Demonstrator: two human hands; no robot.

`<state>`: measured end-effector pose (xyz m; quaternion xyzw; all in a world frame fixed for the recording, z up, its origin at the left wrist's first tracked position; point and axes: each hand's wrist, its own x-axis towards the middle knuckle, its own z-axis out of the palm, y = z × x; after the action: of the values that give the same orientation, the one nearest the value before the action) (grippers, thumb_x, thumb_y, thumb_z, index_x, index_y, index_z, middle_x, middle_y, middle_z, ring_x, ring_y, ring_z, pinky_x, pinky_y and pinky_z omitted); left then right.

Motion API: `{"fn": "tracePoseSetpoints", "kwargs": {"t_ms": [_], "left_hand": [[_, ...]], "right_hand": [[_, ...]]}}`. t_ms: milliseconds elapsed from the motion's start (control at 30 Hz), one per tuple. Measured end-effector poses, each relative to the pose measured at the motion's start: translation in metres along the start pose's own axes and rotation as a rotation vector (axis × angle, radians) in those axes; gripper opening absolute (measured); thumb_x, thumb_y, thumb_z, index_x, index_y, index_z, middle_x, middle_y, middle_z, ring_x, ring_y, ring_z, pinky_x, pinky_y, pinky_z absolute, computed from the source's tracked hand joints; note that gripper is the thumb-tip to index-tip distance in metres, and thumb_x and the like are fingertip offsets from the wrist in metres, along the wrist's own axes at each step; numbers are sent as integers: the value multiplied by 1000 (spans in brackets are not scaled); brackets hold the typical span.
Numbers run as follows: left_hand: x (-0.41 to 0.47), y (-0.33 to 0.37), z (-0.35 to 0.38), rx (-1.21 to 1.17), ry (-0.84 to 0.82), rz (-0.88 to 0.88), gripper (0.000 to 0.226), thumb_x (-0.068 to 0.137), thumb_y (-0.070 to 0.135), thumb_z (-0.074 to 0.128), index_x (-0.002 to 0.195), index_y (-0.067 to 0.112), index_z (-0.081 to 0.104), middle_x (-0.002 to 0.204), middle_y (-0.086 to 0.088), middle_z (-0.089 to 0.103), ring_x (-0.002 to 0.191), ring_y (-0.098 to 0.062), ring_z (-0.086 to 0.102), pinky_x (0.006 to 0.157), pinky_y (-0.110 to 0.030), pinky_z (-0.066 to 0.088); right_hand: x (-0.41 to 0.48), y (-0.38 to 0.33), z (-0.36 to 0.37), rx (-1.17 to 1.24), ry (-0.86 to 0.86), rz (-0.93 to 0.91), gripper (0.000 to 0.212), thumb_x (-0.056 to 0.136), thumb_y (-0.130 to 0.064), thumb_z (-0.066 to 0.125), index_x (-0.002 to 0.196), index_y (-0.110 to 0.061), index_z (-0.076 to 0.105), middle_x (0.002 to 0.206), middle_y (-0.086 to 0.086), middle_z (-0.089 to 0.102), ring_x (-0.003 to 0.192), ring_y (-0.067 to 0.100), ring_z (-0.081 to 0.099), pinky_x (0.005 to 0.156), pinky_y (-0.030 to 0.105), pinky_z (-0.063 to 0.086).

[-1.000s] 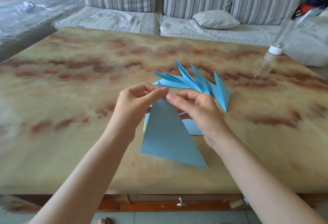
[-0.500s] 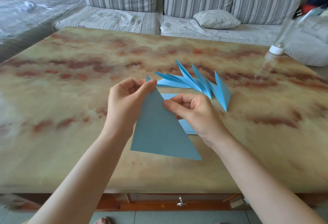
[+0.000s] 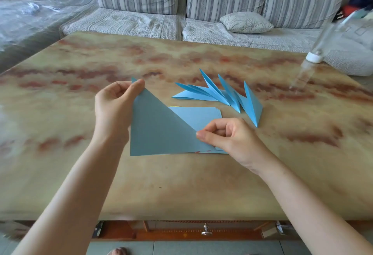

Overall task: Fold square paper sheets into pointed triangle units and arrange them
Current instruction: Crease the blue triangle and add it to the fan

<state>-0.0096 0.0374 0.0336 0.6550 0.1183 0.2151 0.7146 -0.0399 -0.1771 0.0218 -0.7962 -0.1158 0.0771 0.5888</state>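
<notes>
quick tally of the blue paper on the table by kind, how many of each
folded triangle, pinched by left hand and right hand: 1
pointed units: 4 by their tips, though they overlap
stack of flat sheets: 1, sheets within uncountable
total: 6

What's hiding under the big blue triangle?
A stack of blue paper sheets on the table; mostly its far right corner shows. The triangle covers the rest.
</notes>
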Motion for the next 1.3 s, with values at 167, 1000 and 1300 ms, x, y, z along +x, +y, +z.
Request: {"fn": "tracePoseSetpoints", "kwargs": {"t_ms": [167, 1000, 1300], "left_hand": [[5, -4, -5, 20, 19, 37, 24, 84, 26, 71, 64, 20, 59, 57, 5, 53, 50, -7, 44, 53, -22, 38], [-22, 0, 19, 120, -410, -212, 21, 85, 35, 68, 74, 18, 61, 56, 8, 62, 44, -6, 53, 45, -14, 43], [-24, -1, 20, 1, -626, -330, 29, 84, 41, 60, 95, 16, 69, 81, 2, 71, 66, -12, 64, 60, -20, 51]], "right_hand": [[-2, 0, -8, 8, -87, 24, 15, 87, -13, 67, 83, 2, 66, 85, 17, 73, 80, 28, 72, 74, 28, 54], [7, 0, -12, 5, -191, -322, 36, 72, -9, 74, 90, -41, 76, 105, -12, 51, 95, 1, 50, 92, 17, 40], [6, 0, -12, 178, -222, -297, 21, 70, -7, 76, 76, -27, 78, 77, -9, 65, 78, 10, 60, 81, 19, 48]]}}
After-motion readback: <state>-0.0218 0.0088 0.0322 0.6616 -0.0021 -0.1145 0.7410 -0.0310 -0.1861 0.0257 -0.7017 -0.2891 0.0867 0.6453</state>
